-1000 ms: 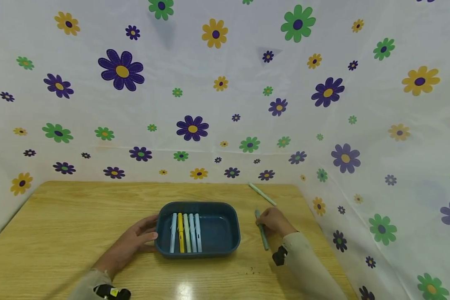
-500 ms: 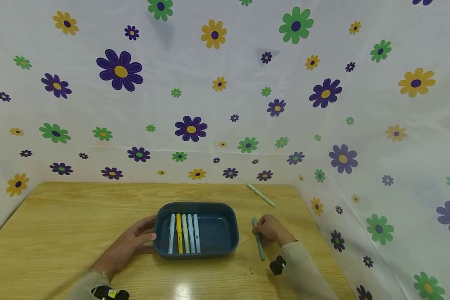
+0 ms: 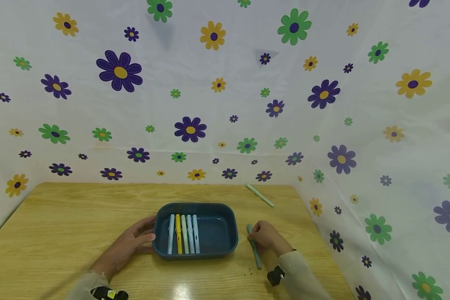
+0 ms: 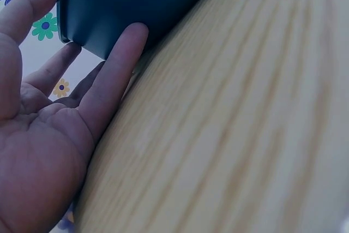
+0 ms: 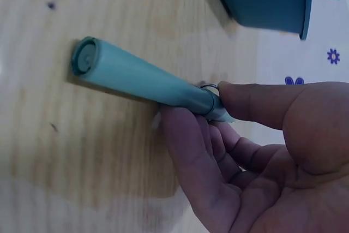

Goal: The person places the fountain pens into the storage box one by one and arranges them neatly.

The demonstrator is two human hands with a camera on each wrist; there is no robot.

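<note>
In the head view my right hand [image 3: 268, 238] pinches a dark green pen [image 3: 255, 255] near its upper end, to the right of a dark blue tray [image 3: 217, 238]. The right wrist view shows thumb and fingers on the pen [image 5: 136, 77] by its clip, its round end close over the tabletop. My left hand [image 3: 129, 243] touches the tray's left side with fairly straight fingers, seen against the tray wall [image 4: 125, 9] in the left wrist view. Inside the tray's left half, a yellow pen [image 3: 178, 237], a pale green pen [image 3: 185, 239] and light blue pens [image 3: 170, 237] lie side by side.
A pale green pen [image 3: 260, 196] lies slantwise at the back right of the wooden table [image 3: 90, 208]. Small dark specks [image 3: 250, 273] dot the tabletop near the dark green pen. Flower-patterned sheets [image 3: 153, 91] enclose the table at the back and sides.
My right hand has drawn the dark green pen toward the front and a little left, closer to the tray. My left hand and the tray keep their places.
</note>
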